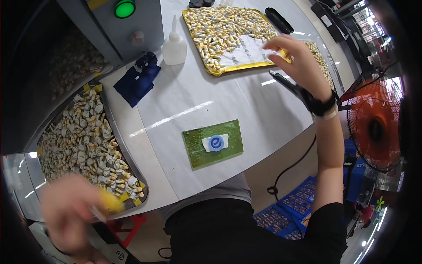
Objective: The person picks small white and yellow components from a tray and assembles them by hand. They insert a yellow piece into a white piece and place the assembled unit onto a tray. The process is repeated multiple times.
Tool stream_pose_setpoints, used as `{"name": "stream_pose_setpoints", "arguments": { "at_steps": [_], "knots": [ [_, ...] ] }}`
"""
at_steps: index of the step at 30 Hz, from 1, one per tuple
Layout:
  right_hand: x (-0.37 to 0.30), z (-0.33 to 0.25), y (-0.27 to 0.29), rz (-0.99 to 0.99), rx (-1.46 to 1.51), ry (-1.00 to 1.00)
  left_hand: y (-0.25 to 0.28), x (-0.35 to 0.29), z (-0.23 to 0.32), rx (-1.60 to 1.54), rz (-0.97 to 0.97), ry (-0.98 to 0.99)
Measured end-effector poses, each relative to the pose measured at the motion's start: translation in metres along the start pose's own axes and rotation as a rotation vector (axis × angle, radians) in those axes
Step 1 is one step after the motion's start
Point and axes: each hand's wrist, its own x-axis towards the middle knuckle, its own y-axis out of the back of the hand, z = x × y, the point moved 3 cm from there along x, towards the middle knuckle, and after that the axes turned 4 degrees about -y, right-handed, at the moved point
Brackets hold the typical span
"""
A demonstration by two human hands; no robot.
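Observation:
Motion smears my left hand beside the near end of the dark tray at the left. That tray is heaped with small white-and-yellow pieces. A blurred yellow patch shows by its fingertips; whether the hand holds it I cannot tell. My right hand, with a black band at the wrist, hovers over the near right corner of the yellow tray, thumb and forefinger apart. More such small pieces fill much of that tray. Between the hands lies a green slab with a white paper piece and a blue disc on top.
A white squeeze bottle and a dark blue cloth stand near a grey machine with a green light. A black pen-shaped tool lies under my right hand. Right of the table are an orange fan and blue crates.

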Motion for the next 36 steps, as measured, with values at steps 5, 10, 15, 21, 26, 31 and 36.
{"name": "stream_pose_setpoints", "arguments": {
  "at_steps": [5,10,15,21,26,31,36],
  "knots": [
    [0.045,0.004,-0.048,-0.149,-0.060,0.226,-0.078,0.007,-0.005,-0.698,-0.349,0.384],
    [0.048,0.000,-0.073,-0.133,-0.370,0.319,-0.121,-0.024,-0.041,-1.121,0.056,0.701],
    [0.026,-0.027,-0.045,-0.004,-0.019,0.253,-0.139,-0.015,-0.045,-1.268,0.274,0.510],
    [-0.035,-0.104,-0.020,-0.032,0.173,0.152,-0.136,-0.020,-0.051,-1.313,0.240,0.512],
    [-0.067,-0.121,-0.025,-0.079,0.185,0.173,-0.135,-0.012,-0.046,-1.343,0.273,0.506],
    [-0.065,-0.130,-0.037,-0.099,0.066,0.316,-0.141,-0.018,-0.053,-1.302,0.332,0.485],
    [-0.070,-0.123,-0.051,-0.158,0.011,0.364,-0.144,-0.023,-0.061,-1.442,0.233,0.401]
  ]
}}
